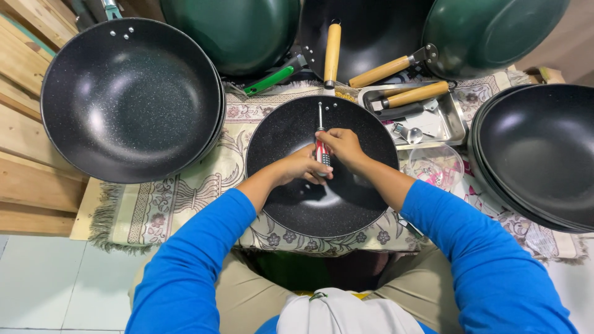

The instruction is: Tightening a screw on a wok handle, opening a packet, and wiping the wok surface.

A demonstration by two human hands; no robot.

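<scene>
Both hands — left hand, right hand — clench a screwdriver over the middle pan; its long axis runs straight away from the person, tip at the far rim's rivets. Three wooden handles lie beyond that pan — a steel tray to its right.

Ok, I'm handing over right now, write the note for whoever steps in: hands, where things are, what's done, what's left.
Left hand: closed on the screwdriver handle.
Right hand: also gripping the handle, from the other side.
Screwdriver: inside the middle black wok, shaft pointing at the two rivet holes on the far rim.
Wooden handle: lies just beyond that rim; whether it is fastened cannot be told.
More wooden handles and small metal parts sit in the steel tray to the right.
Done: handleless woks stacked left and right.
Left: fastening at this rim looks unfinished.
</scene>
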